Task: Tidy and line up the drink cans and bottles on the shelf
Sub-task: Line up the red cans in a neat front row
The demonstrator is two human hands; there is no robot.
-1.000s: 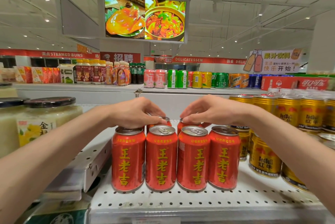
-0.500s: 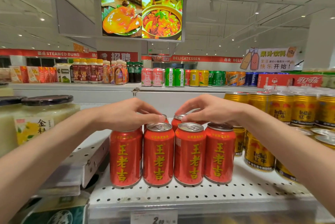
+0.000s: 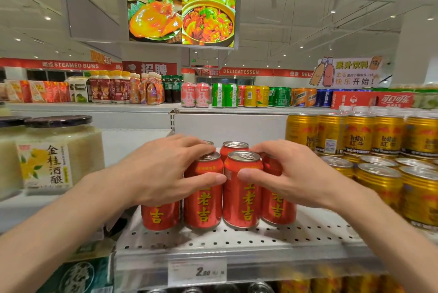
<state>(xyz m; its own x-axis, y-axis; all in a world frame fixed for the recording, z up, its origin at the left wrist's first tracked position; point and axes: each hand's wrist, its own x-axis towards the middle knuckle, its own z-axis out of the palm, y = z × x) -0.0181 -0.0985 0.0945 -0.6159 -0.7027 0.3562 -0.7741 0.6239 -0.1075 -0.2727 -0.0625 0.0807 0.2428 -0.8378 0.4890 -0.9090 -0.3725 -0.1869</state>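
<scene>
Both hands wrap the front row of red cans on the white perforated shelf. My left hand curls round the two left cans, thumb laid across the second can's face and fingers over its rim. My right hand curls round the two right cans, thumb pressed on the third can's side, fingertips at its top edge. The four front cans stand upright, touching side by side, near the shelf's front edge, above a price tag. Just behind them two more red can tops show between my fingers.

To the right, near and stacked in two tiers, stand the gold cans. To the left sits a large jar with a dark lid and a yellow-flowered label. Farther back, a higher shelf carries a row of assorted bottles and cans. Far above hangs a screen showing food dishes.
</scene>
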